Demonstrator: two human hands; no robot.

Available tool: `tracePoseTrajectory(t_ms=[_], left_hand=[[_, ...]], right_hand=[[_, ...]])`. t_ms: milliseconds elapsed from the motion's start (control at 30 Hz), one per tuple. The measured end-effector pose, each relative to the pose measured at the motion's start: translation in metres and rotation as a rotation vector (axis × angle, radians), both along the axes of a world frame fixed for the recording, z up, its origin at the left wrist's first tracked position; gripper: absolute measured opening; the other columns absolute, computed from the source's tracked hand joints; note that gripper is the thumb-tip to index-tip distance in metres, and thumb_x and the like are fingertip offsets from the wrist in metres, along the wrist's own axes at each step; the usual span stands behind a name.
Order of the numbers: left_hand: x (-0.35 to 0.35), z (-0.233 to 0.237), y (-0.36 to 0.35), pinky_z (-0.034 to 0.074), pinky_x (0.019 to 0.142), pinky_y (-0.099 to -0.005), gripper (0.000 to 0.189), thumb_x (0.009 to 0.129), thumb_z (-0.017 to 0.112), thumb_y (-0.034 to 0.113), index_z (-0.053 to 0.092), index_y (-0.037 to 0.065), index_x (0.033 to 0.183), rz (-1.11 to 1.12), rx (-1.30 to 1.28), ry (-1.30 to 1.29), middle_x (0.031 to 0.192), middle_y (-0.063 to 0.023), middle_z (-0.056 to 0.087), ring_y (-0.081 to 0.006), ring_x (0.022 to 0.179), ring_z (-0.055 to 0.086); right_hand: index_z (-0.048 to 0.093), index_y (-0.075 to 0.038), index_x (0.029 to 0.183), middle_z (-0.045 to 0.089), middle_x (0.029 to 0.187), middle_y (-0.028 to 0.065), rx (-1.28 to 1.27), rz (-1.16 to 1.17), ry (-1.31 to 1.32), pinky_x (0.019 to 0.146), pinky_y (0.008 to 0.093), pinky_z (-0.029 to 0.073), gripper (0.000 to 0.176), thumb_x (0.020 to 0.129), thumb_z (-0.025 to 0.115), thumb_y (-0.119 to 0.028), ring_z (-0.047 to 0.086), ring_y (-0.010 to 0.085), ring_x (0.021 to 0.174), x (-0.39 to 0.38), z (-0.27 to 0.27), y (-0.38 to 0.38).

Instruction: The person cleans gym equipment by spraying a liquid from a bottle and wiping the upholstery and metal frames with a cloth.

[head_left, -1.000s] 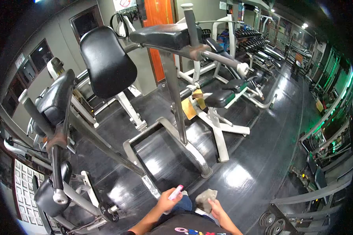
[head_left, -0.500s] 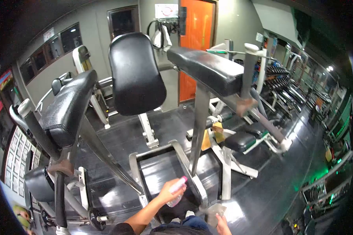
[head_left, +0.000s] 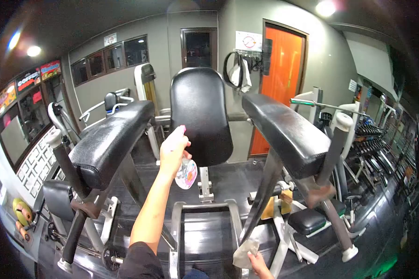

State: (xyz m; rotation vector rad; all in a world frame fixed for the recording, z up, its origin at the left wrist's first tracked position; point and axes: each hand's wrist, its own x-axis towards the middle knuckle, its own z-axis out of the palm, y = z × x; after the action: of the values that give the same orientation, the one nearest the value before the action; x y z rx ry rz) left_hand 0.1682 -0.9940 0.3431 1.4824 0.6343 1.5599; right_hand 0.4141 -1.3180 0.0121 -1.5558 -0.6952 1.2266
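My left hand (head_left: pixel 172 148) is stretched forward, its fingers wrapped round the neck of a spray bottle (head_left: pixel 186 175). The bottle is clear, with a colourful label and a pink top, and it overlaps the lower left of the black padded backrest (head_left: pixel 203 109) in this view. Low at the right, my right hand (head_left: pixel 259 264) grips a greyish cloth (head_left: pixel 245 254) that hangs from its fingers. On either side of the backrest run a black left arm pad (head_left: pixel 114 139) and a black right arm pad (head_left: pixel 286 132), both shiny, on metal posts.
A metal step frame (head_left: pixel 205 205) stands on the black floor below the backrest. Upright handles (head_left: pixel 337 144) rise at the outer ends of the pads. Behind are an orange door (head_left: pixel 284 69) and hanging straps. Dumbbell racks (head_left: pixel 370 144) line the right side.
My left hand has lifted the spray bottle up and forward, from above the step frame to before the backrest. The view has tilted up and turned left. My right hand still holds the cloth.
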Motion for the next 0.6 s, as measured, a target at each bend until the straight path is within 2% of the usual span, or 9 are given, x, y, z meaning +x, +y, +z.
tracePoseTrajectory(t_ms=[33, 67, 100, 200, 300, 400, 433, 533, 600], left_hand=[[-0.002, 0.008, 0.009, 0.054, 0.053, -0.0256, 0.048, 0.091, 0.061, 0.015, 0.05, -0.003, 0.134, -0.003, 0.027, -0.023, 0.104, -0.0079, 0.062, -0.0117, 0.08, 0.061], [-0.007, 0.021, 0.017, 0.055, 0.054, -0.0263, 0.05, 0.091, 0.061, 0.018, 0.049, -0.002, 0.135, -0.036, 0.006, -0.01, 0.108, -0.0084, 0.06, -0.0127, 0.086, 0.06], [-0.004, 0.032, 0.022, 0.054, 0.055, -0.0281, 0.056, 0.085, 0.062, 0.028, 0.05, -0.003, 0.13, 0.022, 0.038, -0.017, 0.093, -0.0076, 0.059, -0.014, 0.084, 0.06], [-0.013, 0.058, 0.048, 0.054, 0.056, -0.0292, 0.058, 0.085, 0.062, 0.029, 0.049, -0.003, 0.131, 0.024, 0.03, -0.012, 0.096, -0.0087, 0.059, -0.0151, 0.086, 0.06], [-0.021, 0.072, 0.074, 0.054, 0.057, -0.03, 0.058, 0.085, 0.062, 0.03, 0.049, -0.003, 0.131, 0.016, 0.044, 0.016, 0.101, -0.0105, 0.06, -0.0161, 0.089, 0.06], [-0.024, 0.072, 0.088, 0.055, 0.057, -0.0282, 0.054, 0.089, 0.062, 0.026, 0.05, -0.004, 0.132, 0.06, 0.151, 0.069, 0.109, -0.0124, 0.06, -0.0167, 0.09, 0.062], [-0.023, 0.073, 0.094, 0.053, 0.055, -0.0259, 0.048, 0.09, 0.064, 0.023, 0.055, -0.001, 0.131, 0.093, 0.141, 0.063, 0.091, -0.0121, 0.067, -0.0117, 0.059, 0.061], [-0.023, 0.075, 0.119, 0.053, 0.055, -0.0259, 0.048, 0.091, 0.064, 0.024, 0.055, -0.001, 0.131, 0.054, 0.167, -0.013, 0.088, -0.0114, 0.067, -0.011, 0.06, 0.061], [-0.029, 0.081, 0.128, 0.055, 0.055, -0.0275, 0.052, 0.09, 0.062, 0.026, 0.052, -0.004, 0.131, 0.047, 0.157, 0.045, 0.104, -0.0116, 0.061, -0.0149, 0.086, 0.062]], right_hand=[[0.061, -0.011, 0.114, 0.05, 0.066, -0.0061, 0.072, 0.017, -0.014, 0.036, 0.0279, 0.023, 0.029, 0.094, 0.057, -0.03, 0.036, 0.0055, 0.045, 0.002, -0.001, 0.017], [0.062, -0.009, 0.113, 0.054, 0.071, -0.0045, 0.015, 0.014, -0.026, 0.041, 0.0275, 0.03, 0.028, 0.094, 0.057, -0.029, 0.042, 0.0064, 0.051, -0.002, 0.03, 0.031], [0.062, -0.008, 0.112, 0.059, 0.076, -0.0029, -0.041, 0.01, -0.041, 0.046, 0.0271, 0.038, 0.027, 0.095, 0.057, -0.029, 0.049, 0.0074, 0.057, -0.007, 0.057, 0.044], [0.062, -0.004, 0.113, 0.065, 0.091, 0.0011, 0.185, 0.009, 0.069, 0.067, 0.0282, 0.048, 0.027, 0.096, 0.058, -0.024, 0.058, 0.0101, 0.077, -0.008, 0.032, 0.088], [0.061, 0.001, 0.115, 0.066, 0.103, 0.0049, 0.155, 0.062, 0.103, 0.083, 0.0305, 0.048, 0.028, 0.097, 0.058, -0.02, 0.061, 0.0137, 0.092, -0.012, 0.036, 0.121], [0.06, 0.0, 0.117, 0.067, 0.103, 0.0049, 0.21, 0.179, -0.038, 0.083, 0.03, 0.048, 0.03, 0.098, 0.056, -0.022, 0.06, 0.013, 0.093, -0.008, 0.053, 0.157], [0.06, 0.0, 0.116, 0.067, 0.102, 0.0048, 0.244, 0.231, -0.146, 0.083, 0.0298, 0.048, 0.03, 0.098, 0.056, -0.023, 0.059, 0.0127, 0.093, -0.005, 0.056, 0.169], [0.061, 0.002, 0.114, 0.066, 0.103, 0.0043, 0.263, 0.167, -0.158, 0.084, 0.0298, 0.047, 0.03, 0.097, 0.057, -0.023, 0.059, 0.0123, 0.093, -0.009, 0.097, 0.202], [0.06, 0.002, 0.116, 0.065, 0.107, 0.0038, 0.324, 0.089, -0.06, 0.086, 0.0297, 0.046, 0.03, 0.097, 0.057, -0.021, 0.058, 0.0127, 0.096, -0.016, 0.109, 0.224]])
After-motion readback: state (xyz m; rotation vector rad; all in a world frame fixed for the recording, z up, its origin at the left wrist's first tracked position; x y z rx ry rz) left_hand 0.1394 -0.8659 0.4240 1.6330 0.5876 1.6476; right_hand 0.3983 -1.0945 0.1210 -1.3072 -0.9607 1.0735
